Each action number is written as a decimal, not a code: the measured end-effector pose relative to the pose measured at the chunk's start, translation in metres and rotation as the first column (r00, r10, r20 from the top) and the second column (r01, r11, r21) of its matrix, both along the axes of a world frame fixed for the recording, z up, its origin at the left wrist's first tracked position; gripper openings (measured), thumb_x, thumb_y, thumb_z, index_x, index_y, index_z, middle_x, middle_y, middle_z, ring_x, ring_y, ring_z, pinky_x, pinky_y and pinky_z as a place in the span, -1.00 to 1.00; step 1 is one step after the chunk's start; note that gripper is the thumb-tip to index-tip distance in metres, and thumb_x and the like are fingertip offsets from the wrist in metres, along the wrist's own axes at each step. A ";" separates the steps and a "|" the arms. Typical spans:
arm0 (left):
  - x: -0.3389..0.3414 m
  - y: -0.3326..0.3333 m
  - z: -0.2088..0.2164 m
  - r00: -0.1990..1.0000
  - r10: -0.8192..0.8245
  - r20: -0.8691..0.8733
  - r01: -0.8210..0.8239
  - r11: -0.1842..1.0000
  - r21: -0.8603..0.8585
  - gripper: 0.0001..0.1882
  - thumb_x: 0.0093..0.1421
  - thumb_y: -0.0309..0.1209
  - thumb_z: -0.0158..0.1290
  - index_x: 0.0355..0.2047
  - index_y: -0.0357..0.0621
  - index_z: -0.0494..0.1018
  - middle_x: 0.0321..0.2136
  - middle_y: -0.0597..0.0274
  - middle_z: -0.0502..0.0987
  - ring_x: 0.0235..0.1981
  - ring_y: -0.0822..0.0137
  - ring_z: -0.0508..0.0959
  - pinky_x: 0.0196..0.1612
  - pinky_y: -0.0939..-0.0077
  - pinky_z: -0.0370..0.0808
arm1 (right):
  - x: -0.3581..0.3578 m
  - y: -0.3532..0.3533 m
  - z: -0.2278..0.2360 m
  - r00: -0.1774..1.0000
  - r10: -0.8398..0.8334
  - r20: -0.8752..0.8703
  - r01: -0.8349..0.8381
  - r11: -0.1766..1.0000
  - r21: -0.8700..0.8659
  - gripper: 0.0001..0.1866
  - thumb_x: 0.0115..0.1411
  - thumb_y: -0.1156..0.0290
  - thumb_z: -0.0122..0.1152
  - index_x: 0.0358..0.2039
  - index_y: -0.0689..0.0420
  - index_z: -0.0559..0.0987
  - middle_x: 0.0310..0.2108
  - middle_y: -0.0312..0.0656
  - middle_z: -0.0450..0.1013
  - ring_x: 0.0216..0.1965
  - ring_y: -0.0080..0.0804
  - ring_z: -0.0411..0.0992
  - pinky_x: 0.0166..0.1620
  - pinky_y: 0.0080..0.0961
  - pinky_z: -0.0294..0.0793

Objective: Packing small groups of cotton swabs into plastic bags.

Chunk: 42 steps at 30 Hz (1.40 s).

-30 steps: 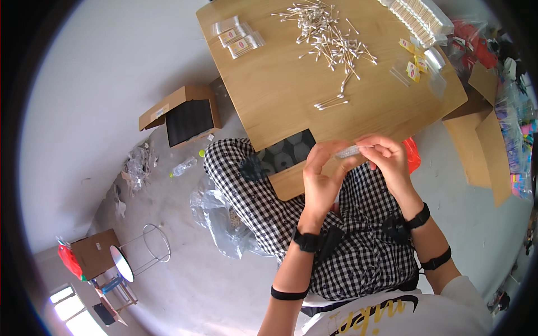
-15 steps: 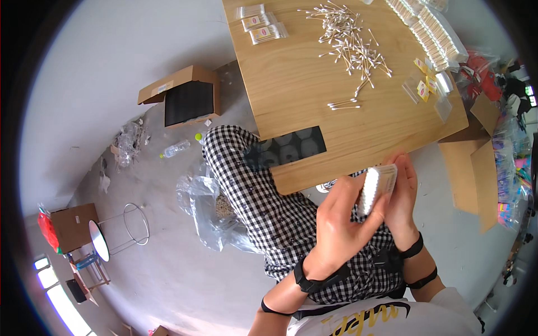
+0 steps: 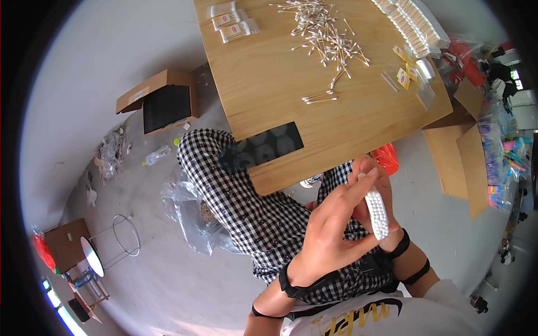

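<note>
Over my lap, just off the near edge of the wooden table [image 3: 330,129], a tightly packed bundle of cotton swabs [image 3: 377,215] is held in both hands. Its rows of white tips face up toward me. My left hand [image 3: 330,224] grips it from the left, with finger and thumb at its two ends. My right hand [image 3: 374,182] closes around its far and right side; some of those fingers are hidden. Loose cotton swabs [image 3: 330,42] lie in a heap on the table, and a few more swabs [image 3: 320,97] lie nearer.
Small filled bags [image 3: 235,29] lie at the table's far left. A clear tub of swabs [image 3: 414,25] stands far right, near yellow cards [image 3: 403,77] and clear sleeves [image 3: 426,95]. A dark patterned sheet [image 3: 269,147] crosses the near edge. An open carton [image 3: 457,157] stands right.
The swab bundle has turned so its white tips face me, and it sits slightly lower. My fingers have shifted around it. The view has moved, and a red bag shows beyond my right hand.
</note>
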<state>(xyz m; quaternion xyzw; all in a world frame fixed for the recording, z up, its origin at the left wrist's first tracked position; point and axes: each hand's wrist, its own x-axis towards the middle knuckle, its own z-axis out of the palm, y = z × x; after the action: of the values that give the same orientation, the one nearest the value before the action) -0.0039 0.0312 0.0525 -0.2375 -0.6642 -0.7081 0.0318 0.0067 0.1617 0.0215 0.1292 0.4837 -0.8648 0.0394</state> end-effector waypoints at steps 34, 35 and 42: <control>0.005 -0.039 -0.005 0.997 0.057 -0.044 -0.066 0.966 -0.251 -0.53 -0.27 -0.54 0.34 -0.22 -0.18 0.63 -0.39 0.25 0.51 -0.46 0.38 0.55 -0.29 0.53 0.57 | 0.011 0.029 0.032 0.838 0.299 -0.457 0.029 0.812 0.584 -0.82 -0.04 0.51 0.43 -0.39 0.16 0.61 -0.34 -0.18 0.53 -0.30 -0.34 0.45 -0.22 -0.39 0.42; 0.004 -0.040 -0.004 0.998 0.041 -0.044 -0.051 0.968 -0.247 -0.53 -0.27 -0.55 0.34 -0.21 -0.18 0.63 -0.38 0.26 0.51 -0.48 0.39 0.54 -0.32 0.55 0.56 | 0.011 0.029 0.033 0.838 0.297 -0.458 0.035 0.808 0.588 -0.83 -0.04 0.51 0.42 -0.39 0.16 0.62 -0.35 -0.18 0.53 -0.31 -0.35 0.45 -0.23 -0.41 0.41; 0.001 -0.039 -0.007 0.996 0.027 -0.087 -0.046 0.972 -0.229 -0.51 -0.27 -0.56 0.33 -0.20 -0.17 0.63 -0.38 0.26 0.51 -0.50 0.42 0.53 -0.49 0.62 0.50 | 0.011 0.030 0.036 0.835 0.323 -0.444 0.030 0.781 0.624 -0.80 -0.06 0.52 0.42 -0.36 0.17 0.63 -0.35 -0.17 0.53 -0.33 -0.35 0.44 -0.24 -0.43 0.41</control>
<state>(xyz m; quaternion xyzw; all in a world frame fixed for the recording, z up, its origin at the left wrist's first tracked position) -0.0028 -0.0076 0.0456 -0.2563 -0.7443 -0.6151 0.0447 0.0181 0.1922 0.0571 -0.1480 0.7355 -0.6576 -0.0686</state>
